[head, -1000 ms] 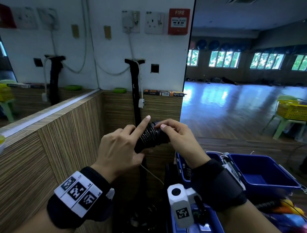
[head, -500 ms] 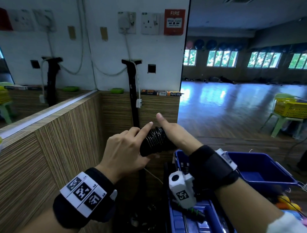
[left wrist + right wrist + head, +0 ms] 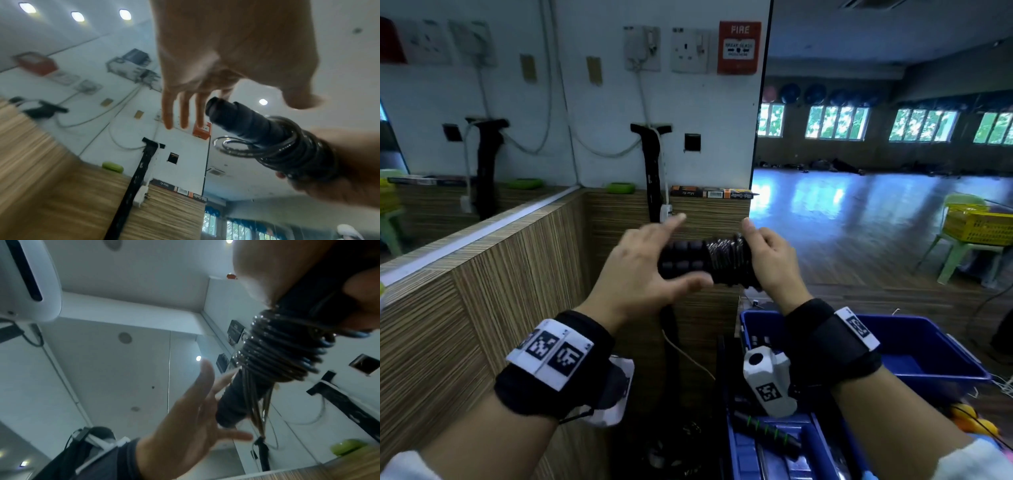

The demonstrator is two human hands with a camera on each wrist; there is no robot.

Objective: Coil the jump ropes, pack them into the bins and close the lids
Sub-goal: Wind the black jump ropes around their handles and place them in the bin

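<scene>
R hand (image 3: pixel 774 260) is wrapped around one end of the jump rope (image 3: pixel 709 262), fingers curled over the black handles w/ the thin cord wound in tight turns right next to the palm. 1 bundle only, held up in the air roughly level, in front of the wood-panel wall (image 3: pixel 482 291) and above the bins. L hand (image 3: pixel 640 270) is spread, fingers straight and apart; thumb under and index over the free handle end, cupping it. Motion blur there, so can't tell if it's actually touching. L wrist view shows a couple of cord loops hanging slack off the wound part; R wrist view shows loose strands trailing down past the handle.

Below R wrist: 2 blue bins. The far blue bin (image 3: pixel 928 349) sits lid-off, interior mostly bare. The near blue bin (image 3: pixel 767 455) holds a dark handle w/ green stripes (image 3: pixel 767 433).

Further out: 1 black pump (image 3: pixel 652 171) against the white wall, 1 red fire alarm box (image 3: pixel 738 47) up top, 1 yellow basket (image 3: pixel 977 222) on a green chair at far right.
</scene>
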